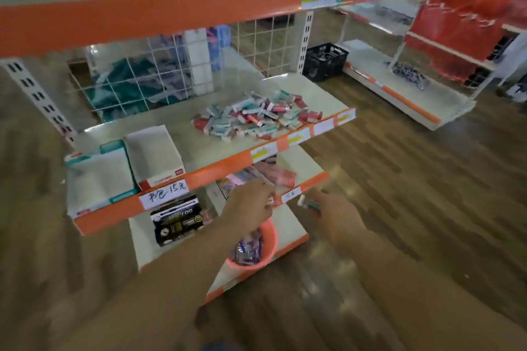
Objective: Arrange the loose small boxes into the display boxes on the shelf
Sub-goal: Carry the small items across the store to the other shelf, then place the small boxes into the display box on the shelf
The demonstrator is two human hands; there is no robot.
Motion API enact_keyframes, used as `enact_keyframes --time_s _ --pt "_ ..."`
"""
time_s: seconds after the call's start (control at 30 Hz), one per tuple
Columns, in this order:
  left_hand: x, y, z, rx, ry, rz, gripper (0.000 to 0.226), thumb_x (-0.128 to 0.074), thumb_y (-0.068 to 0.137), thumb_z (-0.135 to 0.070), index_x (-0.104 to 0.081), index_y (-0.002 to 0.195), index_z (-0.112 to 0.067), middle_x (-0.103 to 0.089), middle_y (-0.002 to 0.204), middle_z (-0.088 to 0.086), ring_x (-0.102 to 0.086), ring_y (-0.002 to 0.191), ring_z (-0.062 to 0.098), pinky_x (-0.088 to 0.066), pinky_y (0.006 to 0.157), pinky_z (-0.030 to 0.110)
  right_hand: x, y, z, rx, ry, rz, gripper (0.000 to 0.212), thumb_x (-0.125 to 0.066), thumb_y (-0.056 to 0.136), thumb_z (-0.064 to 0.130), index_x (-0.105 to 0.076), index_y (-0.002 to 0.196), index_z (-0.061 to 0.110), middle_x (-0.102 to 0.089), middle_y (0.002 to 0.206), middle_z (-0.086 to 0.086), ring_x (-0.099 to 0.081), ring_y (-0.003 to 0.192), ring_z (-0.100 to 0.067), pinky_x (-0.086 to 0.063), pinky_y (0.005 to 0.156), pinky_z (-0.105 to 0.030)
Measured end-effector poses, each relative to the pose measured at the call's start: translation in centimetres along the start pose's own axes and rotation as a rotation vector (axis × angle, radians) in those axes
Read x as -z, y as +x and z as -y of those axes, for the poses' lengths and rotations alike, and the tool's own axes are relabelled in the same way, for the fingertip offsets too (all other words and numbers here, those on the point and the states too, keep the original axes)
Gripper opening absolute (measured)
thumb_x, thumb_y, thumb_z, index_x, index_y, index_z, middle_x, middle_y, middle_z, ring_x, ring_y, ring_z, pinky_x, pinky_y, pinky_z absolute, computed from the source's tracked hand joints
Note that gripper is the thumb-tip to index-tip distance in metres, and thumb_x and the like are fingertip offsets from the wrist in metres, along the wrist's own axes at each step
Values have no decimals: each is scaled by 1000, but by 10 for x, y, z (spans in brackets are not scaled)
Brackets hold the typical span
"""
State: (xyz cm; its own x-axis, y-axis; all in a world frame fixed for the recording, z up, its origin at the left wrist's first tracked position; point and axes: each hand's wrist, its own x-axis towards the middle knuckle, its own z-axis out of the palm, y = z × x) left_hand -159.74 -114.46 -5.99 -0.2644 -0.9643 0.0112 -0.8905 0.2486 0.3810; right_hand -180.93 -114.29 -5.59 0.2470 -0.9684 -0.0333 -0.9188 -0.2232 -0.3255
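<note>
Left hand (251,202) and right hand (333,214) are seen low, below the shelf (291,137); each is pinched on a small box, the right's (309,204) clearer. Loose pile (256,115) lies right; display boxes (125,162) left, empty. Held boxes are best sorted by colour, laid flat, rows started from the back.

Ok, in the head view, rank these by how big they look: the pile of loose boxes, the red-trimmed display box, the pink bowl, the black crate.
1. Pile, widest spread.
2. Red-trimmed display box.
3. Pink bowl and black crate look about alike. The bowl is partly hidden by the left hand, and the crate sits farther off, so I won't rank them.
</note>
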Motion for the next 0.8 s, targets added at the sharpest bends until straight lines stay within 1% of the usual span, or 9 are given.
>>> enact_keyframes --time_s 0.1,0.2,0.27,0.37,0.47,0.57,0.67,0.7,0.8 --pt "2 6 3 65 39 -111 21 -56 83 -23 -63 103 -26 -55 110 -3 -54 101 19 -45 72 31 8 32 4 123 -17 -25 23 -58 93 31 -63 114 25 -58 105 -3 -55 100 -25 -47 75 -31" --pt "17 19 16 118 95 -200 28 -53 88 -24 -59 115 -21 -51 112 0 -50 105 20 -41 77 30 13 64 20 231 -4 -16 22 -53 96 26 -59 117 25 -53 102 -2 -50 101 -24 -42 71 -33" --pt "31 30 27 160 89 -263 30 -52 90 -25 -57 119 -21 -49 112 0 -50 105 19 -44 80 31 15 88 32 283 29 -24 22 -51 96 21 -60 116 25 -53 106 -3 -48 104 -24 -45 75 -34" --pt "48 49 42 208 85 -340 31 -53 91 -23 -56 122 -21 -49 121 1 -50 110 19 -50 84 35 17 123 45 313 40 -37 26 -49 95 18 -62 118 21 -55 113 -5 -47 109 -26 -47 84 -37" --pt "54 65 56 277 67 -355 35 -54 92 -26 -54 126 -25 -52 121 -1 -50 113 18 -50 86 36 14 151 57 313 77 -103 28 -55 92 17 -58 120 17 -57 113 -6 -48 109 -26 -47 83 -37" --pt "51 78 71 314 -46 -389 34 -59 90 -25 -57 124 -27 -56 122 -3 -47 117 17 -48 89 36 7 175 66 277 169 -175 29 -64 87 18 -58 116 17 -61 109 -3 -52 105 -25 -44 80 -32" --pt "45 84 81 337 -107 -441 33 -63 86 -22 -61 118 -28 -59 119 -4 -49 114 17 -47 85 33 -2 194 75 274 200 -128 32 -65 85 20 -60 116 17 -63 111 -2 -54 106 -25 -48 86 -38" --pt "41 85 82 348 -130 -444 33 -63 85 -20 -62 117 -29 -60 119 -4 -50 113 18 -46 84 32 -5 198 75 287 196 -120 31 -65 84 20 -62 115 17 -63 111 -2 -53 106 -25 -47 87 -39" --pt "31 86 88 382 -201 -463 37 -63 81 -16 -63 115 -32 -62 115 -5 -51 108 17 -44 82 28 -17 206 73 365 174 -159 25 -71 81 19 -68 106 17 -65 106 -1 -55 103 -27 -44 86 -34"
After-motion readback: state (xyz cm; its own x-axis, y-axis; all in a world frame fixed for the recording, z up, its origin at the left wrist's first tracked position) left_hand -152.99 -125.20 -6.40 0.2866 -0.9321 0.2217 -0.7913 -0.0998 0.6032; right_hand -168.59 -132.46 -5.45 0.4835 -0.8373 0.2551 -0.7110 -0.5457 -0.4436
